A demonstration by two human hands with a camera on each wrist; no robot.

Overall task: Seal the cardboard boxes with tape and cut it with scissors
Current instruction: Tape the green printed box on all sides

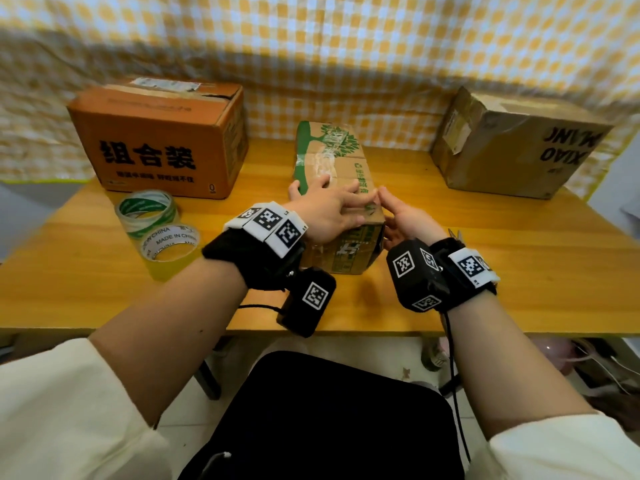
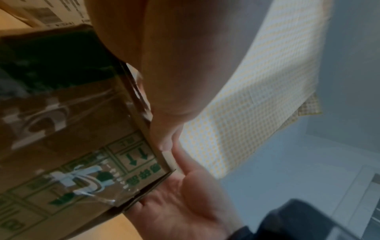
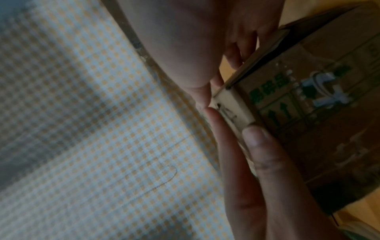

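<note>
**Both hands on the green-printed box, centre frame**

Your left hand (image 1: 327, 211) lies flat on top of the small box (image 1: 341, 168) at the centre of the head view, fingers spread and straight, pressing its near end. Your right hand (image 1: 403, 220) stands against the box's right side, fingers straight and together, thumb on the near corner; the right wrist view shows the thumb (image 3: 265, 155) pressed on the cardboard edge. Neither hand curls round anything.

The box sits on the worktop (image 1: 485, 271), its near flap slightly ajar in the wrist views, with old clear tape across its top.

Two tape rolls lie left of centre: a green-printed roll (image 1: 147, 211) and, touching it on the near side, a white-cored roll (image 1: 170, 244). Scissors (image 1: 456, 234) are barely visible just behind your right wrist.

An orange box (image 1: 159, 136) stands in the upper left, a brown box (image 1: 516, 143) in the upper right, both well apart from the central one. A yellow checked cloth (image 1: 346, 46) hangs behind.
</note>
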